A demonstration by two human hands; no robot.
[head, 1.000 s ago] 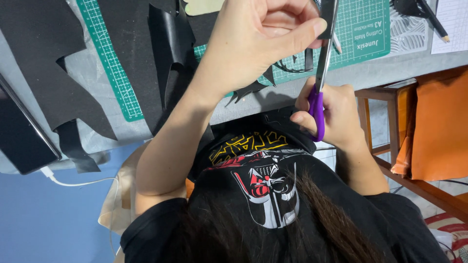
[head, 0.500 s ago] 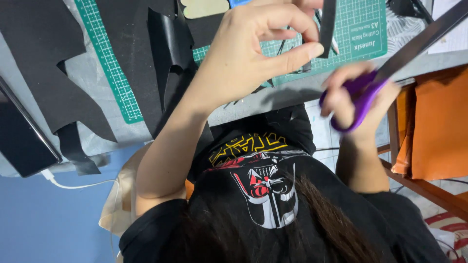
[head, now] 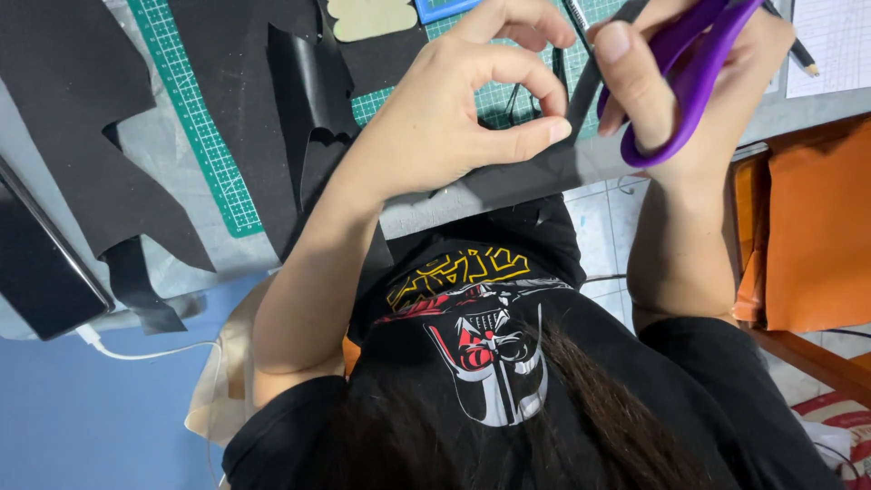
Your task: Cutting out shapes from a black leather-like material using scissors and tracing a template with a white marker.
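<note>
My left hand (head: 454, 122) is above the table edge, thumb and forefinger pinched on a narrow black strip of material (head: 581, 100) that runs up to the top of the view. Close beside it on the right, my right hand (head: 717, 109) grips purple-handled scissors (head: 682, 86), fingers through the loops. The blades are out of view past the top edge. Both hands are over a green cutting mat (head: 195, 136).
Large black sheets (head: 82, 109) and a curled black piece (head: 304, 91) lie on the mat, with a beige cutout (head: 372, 18) at the top. A dark device (head: 36, 268) with a white cable (head: 136, 352) sits left. Orange material (head: 817, 236) rests on a wooden frame right; a pencil (head: 798, 56) lies on paper.
My right hand has risen with the scissors from below the table edge to beside my left hand. My left hand has dropped slightly, and its fingers now pinch the black strip.
</note>
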